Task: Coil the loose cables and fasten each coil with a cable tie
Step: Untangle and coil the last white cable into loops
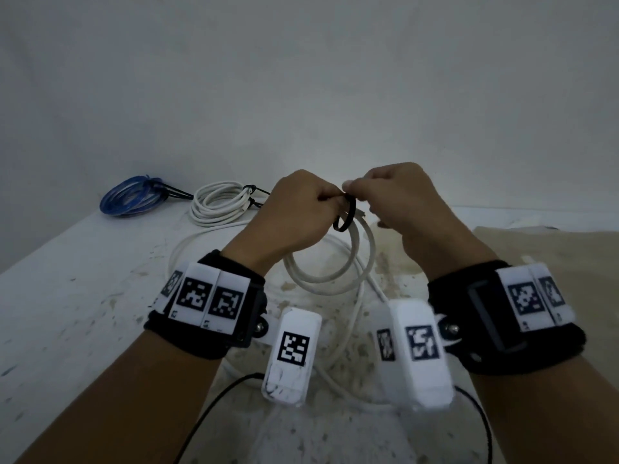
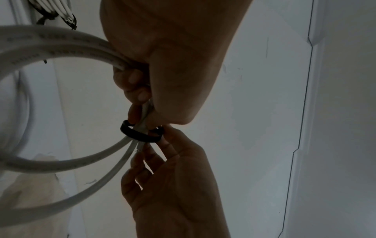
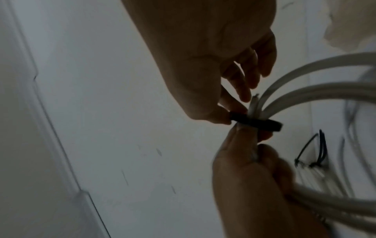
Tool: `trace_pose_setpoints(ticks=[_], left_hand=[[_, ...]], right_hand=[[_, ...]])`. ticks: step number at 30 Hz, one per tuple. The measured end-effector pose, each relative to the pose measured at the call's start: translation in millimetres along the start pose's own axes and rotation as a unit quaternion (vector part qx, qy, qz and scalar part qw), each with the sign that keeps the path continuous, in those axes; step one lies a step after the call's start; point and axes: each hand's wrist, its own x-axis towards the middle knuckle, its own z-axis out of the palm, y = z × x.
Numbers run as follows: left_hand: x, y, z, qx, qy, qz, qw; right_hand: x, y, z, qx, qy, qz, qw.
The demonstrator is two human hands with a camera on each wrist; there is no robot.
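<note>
**Third coil: tie looped, not yet drawn tight**

My left hand (image 1: 294,216) is raised above the worktop (image 1: 77,296), its fingers (image 2: 135,82) curled round the gathered turns of the white cable (image 1: 321,272). My right hand (image 1: 398,202) pinches the black cable tie (image 1: 346,214) between thumb and forefinger; its other fingers are spread and hold nothing. The tie forms a loose loop round the turns, just beside my left grip. Only a few turns are gathered; the remaining cable trails slack over the worktop below my wrists.

Judgement: the fastening step is in hand. The next move calls for a steady clamp from the left and a pull on the tie's free end until the loop bites. Whether the tail is already through the head, I cannot tell.

At the far edge lie a blue coil (image 1: 132,197) and a white coil (image 1: 219,204), both already tied.

Writing: grey print runs along the cable jacket, too blurred to read. The wrist bands carry square black-and-white markers, no words.
</note>
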Motion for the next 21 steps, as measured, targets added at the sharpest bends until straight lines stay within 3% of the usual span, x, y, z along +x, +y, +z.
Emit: trace_pose_setpoints(ticks=[4, 7, 10, 15, 18, 21], left_hand=[[0, 3, 1, -0.070, -0.007, 0.001, 0.998], [0, 6, 6, -0.111, -0.028, 0.003, 0.993], [1, 7, 14, -0.149, -0.034, -0.002, 0.988], [4, 1, 15, -0.245, 0.007, -0.082, 0.966], [5, 4, 13, -0.284, 0.030, -0.099, 0.953], [2, 8, 17, -0.245, 0.040, -0.061, 0.967]], right_hand=[[-4, -6, -7, 0.211, -0.033, 0.086, 0.973], [2, -5, -14, 0.250, 0.005, 0.080, 0.965], [6, -2, -21, 0.218, 0.052, 0.052, 0.973], [5, 1, -14, 0.131, -0.040, -0.022, 0.990], [8, 2, -12, 0.087, 0.011, -0.086, 0.992], [12, 3, -14, 0.042, 0.062, -0.113, 0.991]])
